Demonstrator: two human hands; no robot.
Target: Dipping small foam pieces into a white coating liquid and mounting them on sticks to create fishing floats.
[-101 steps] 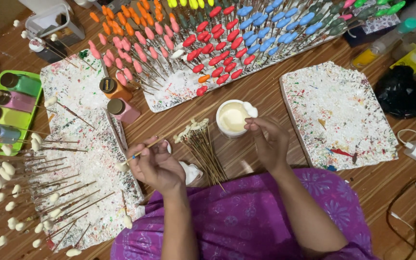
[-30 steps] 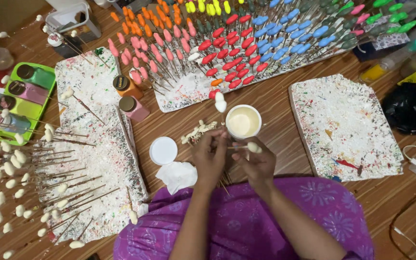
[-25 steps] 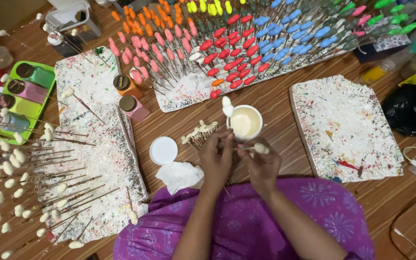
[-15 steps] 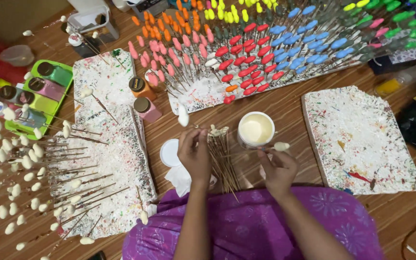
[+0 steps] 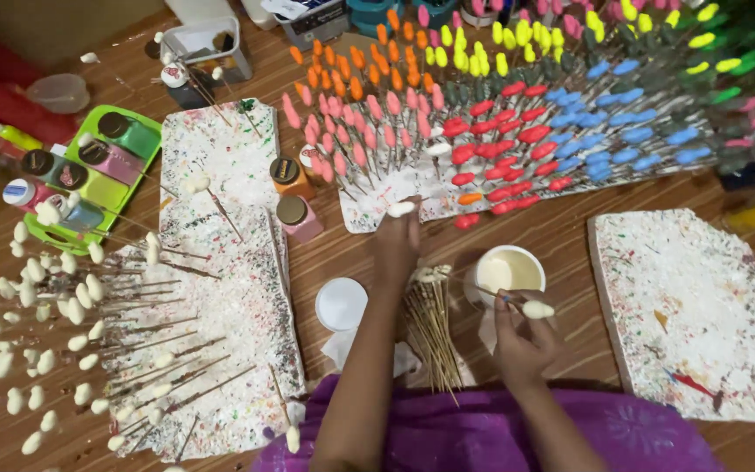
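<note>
Small labelled paint bottles are seen at the left: a green one point(image 5: 124, 131), a pink one point(image 5: 107, 159) and darker-capped ones point(image 5: 45, 164) in a green tray point(image 5: 137, 179), with a white-and-blue capped bottle point(image 5: 21, 192) beside it. An orange bottle point(image 5: 288, 175) and a pink bottle point(image 5: 297, 216) stand mid-table. A dark printed box point(image 5: 312, 16) lies at the top edge.

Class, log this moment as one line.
left hand: planting white bud stick in foam board | right hand: holding white bud near cup
</note>
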